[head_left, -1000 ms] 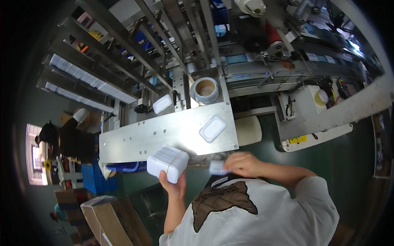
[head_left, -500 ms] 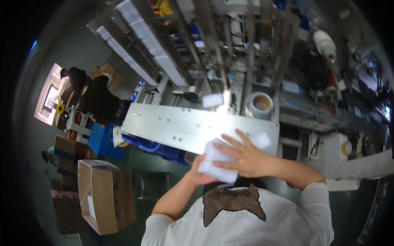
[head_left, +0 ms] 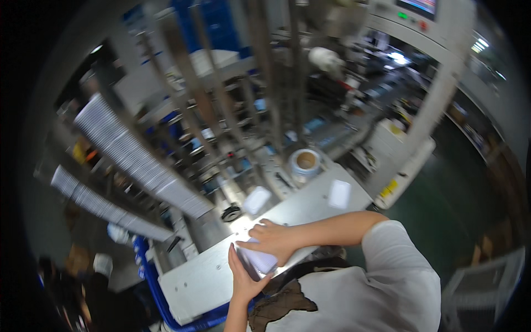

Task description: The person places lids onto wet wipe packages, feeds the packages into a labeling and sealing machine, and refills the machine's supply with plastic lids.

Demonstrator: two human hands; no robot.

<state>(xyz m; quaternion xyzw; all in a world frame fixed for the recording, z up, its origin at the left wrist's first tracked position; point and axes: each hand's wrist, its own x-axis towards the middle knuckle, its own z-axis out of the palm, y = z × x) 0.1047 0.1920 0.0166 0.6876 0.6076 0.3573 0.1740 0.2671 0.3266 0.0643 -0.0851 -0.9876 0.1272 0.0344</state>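
A small stack of white rounded-corner sheets [head_left: 259, 260] is between my hands at the front edge of a long metal plate [head_left: 193, 279]. My left hand [head_left: 246, 279] grips its near left side, thumb and fingers apart around it. Across its top and far right side lies my right hand [head_left: 274, 239], fingers bent over it. Whether the stack rests on the plate or is held just over it, I cannot tell. A flat white rounded piece [head_left: 339, 193] lies on the plate to the right, and another white piece [head_left: 257, 200] sits at its far edge.
A tape roll [head_left: 305, 161] stands behind the plate. Tall metal guides hold columns of white stacked pieces [head_left: 141, 157] at the left. A blue crate [head_left: 166, 315] is below the plate. At the upper right is a machine panel [head_left: 415, 22]. People [head_left: 102, 293] are at the lower left.
My view has swung to the right, tilting the plate in the picture. The stack, raised in front of my shirt before, is now at the plate's edge, with both hands still on it.
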